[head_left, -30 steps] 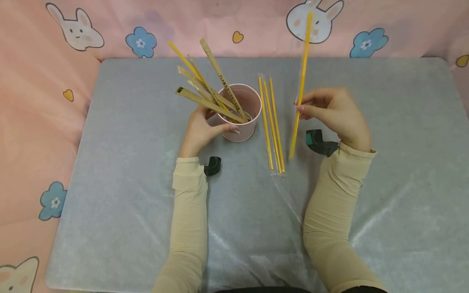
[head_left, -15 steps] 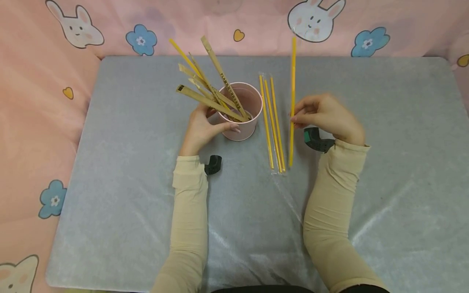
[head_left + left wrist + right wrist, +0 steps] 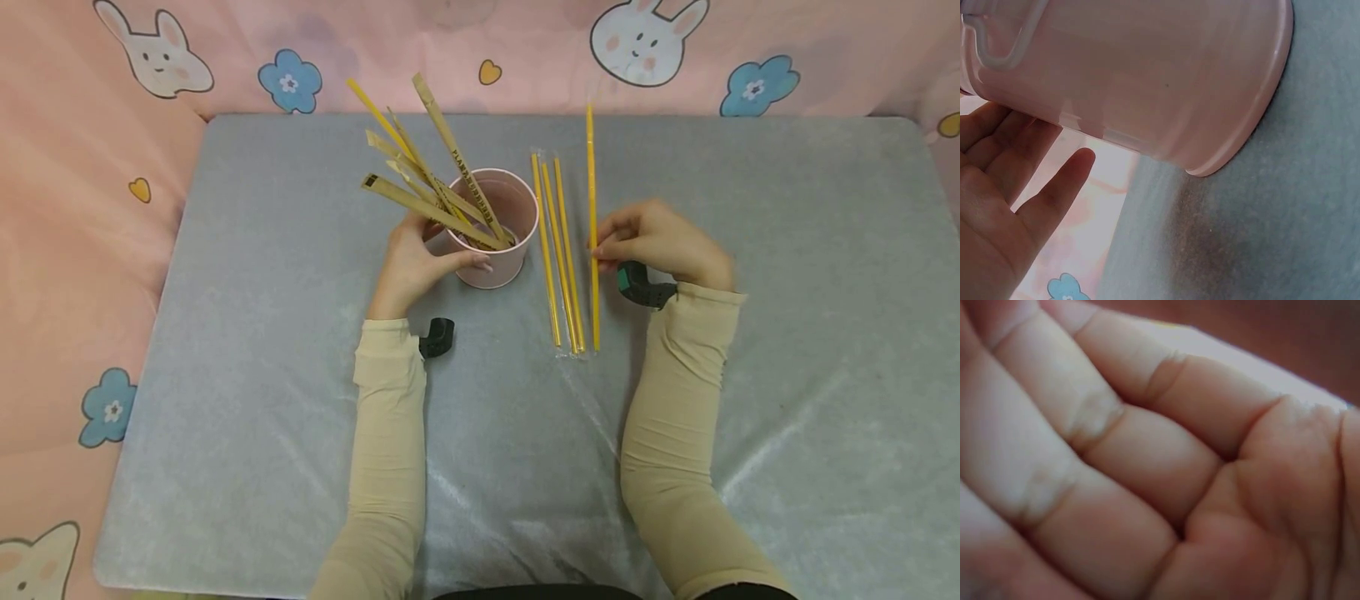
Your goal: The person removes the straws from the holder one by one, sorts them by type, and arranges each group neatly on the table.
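Note:
My left hand (image 3: 408, 271) holds the side of a small pink bucket (image 3: 491, 271), thumb along its front and fingers behind. In the left wrist view the bucket (image 3: 1135, 69) fills the top, its base on the table. Several straws in brown paper sleeves (image 3: 462, 167) and a yellow straw (image 3: 378, 118) lean leftward out of it. My right hand (image 3: 667, 242) pinches a yellow straw (image 3: 591, 167) in clear wrap, just right of three similar wrapped straws (image 3: 558, 250) lying side by side. Folded fingers (image 3: 1135, 444) fill the right wrist view, where the straw cannot be made out.
A grey cloth-covered table (image 3: 262, 467) lies under everything. Behind it and along its left side hangs a pink curtain (image 3: 405, 50) with rabbits and flowers. A dark camera (image 3: 437, 337) sits at the left wrist and another camera (image 3: 641, 285) at the right.
The right hand has brought its yellow straw down and left, turning it nearly parallel to the straws on the table. The left hand and bucket have stayed put.

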A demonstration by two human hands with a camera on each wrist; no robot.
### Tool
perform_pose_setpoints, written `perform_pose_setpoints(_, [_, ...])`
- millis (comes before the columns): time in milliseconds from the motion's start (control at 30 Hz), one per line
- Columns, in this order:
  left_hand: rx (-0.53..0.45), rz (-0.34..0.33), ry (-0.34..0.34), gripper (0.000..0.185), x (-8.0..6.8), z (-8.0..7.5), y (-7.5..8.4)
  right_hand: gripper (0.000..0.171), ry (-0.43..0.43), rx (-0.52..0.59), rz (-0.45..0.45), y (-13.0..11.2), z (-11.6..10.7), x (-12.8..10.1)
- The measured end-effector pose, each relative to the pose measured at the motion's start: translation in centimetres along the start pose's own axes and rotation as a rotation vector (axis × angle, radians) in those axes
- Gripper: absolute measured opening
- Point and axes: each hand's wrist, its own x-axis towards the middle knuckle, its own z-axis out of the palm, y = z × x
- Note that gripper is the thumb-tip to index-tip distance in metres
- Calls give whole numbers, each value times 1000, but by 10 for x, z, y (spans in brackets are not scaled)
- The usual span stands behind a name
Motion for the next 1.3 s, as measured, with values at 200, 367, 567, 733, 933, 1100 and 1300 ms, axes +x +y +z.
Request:
perform_pose_setpoints(200, [-6,-2,3,72,0,0,-1,19,-45,17,1,4,1,3])
perform_pose_setpoints(367, [-1,-3,3,72,0,0,-1,17,-49,39,15,9,3,9])
perform_pose_setpoints(567, [11,-1,6,73,0,0,-1,15,-49,47,39,15,6,15])
perform_pose_setpoints(733, [13,-7,6,74,0,0,-1,16,-47,55,42,18,6,18])
perform_pose_setpoints(933, [10,-10,4,73,1,0,-1,19,-57,71,50,23,8,22])
perform_pose_setpoints(1100, [12,-13,7,74,1,0,-1,21,-74,82,79,27,11,27])
perform_pose_setpoints(1300, [24,-8,13,74,0,0,-1,22,-70,90,100,29,12,29])
